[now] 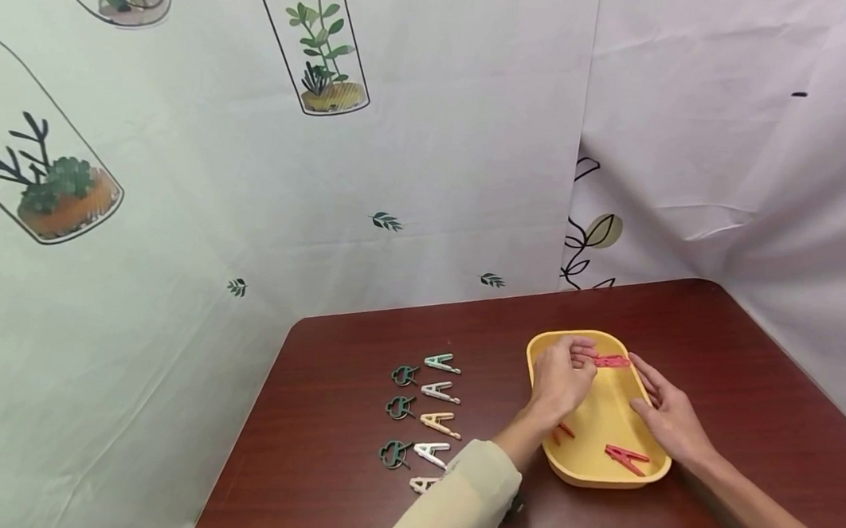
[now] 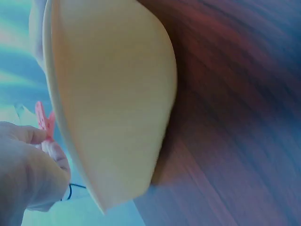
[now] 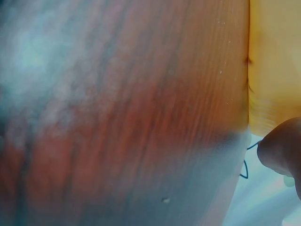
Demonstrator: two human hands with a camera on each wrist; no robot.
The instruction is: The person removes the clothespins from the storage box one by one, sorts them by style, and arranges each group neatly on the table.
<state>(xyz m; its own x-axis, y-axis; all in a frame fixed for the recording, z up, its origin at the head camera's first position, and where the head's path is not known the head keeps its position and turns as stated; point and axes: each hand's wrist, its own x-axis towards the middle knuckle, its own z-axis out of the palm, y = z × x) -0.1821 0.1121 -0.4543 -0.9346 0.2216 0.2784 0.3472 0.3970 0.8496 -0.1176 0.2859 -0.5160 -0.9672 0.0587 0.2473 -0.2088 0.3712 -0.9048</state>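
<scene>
A yellow plastic basin [image 1: 605,413] stands on the right part of the table. Over its far end my left hand [image 1: 562,376] pinches a red clothespin [image 1: 612,361] between thumb and fingers. The left wrist view shows that same clothespin [image 2: 45,121] just beyond the basin's rim. My right hand [image 1: 673,421] grips the basin's right side, thumb at the inner edge and fingers outside. Inside the basin lies one red clothespin [image 1: 626,458] near the front. Another red clothespin [image 1: 563,432] at the left wall is partly hidden by my left forearm.
Left of the basin, clothespins lie in a column: pale green [image 1: 442,363], grey-white [image 1: 441,391], yellow [image 1: 440,424], white [image 1: 431,453] and cream [image 1: 423,484]. Beside them is a column of dark green ring clips [image 1: 400,407]. Printed curtains [image 1: 442,177] hang behind the table [image 1: 336,419].
</scene>
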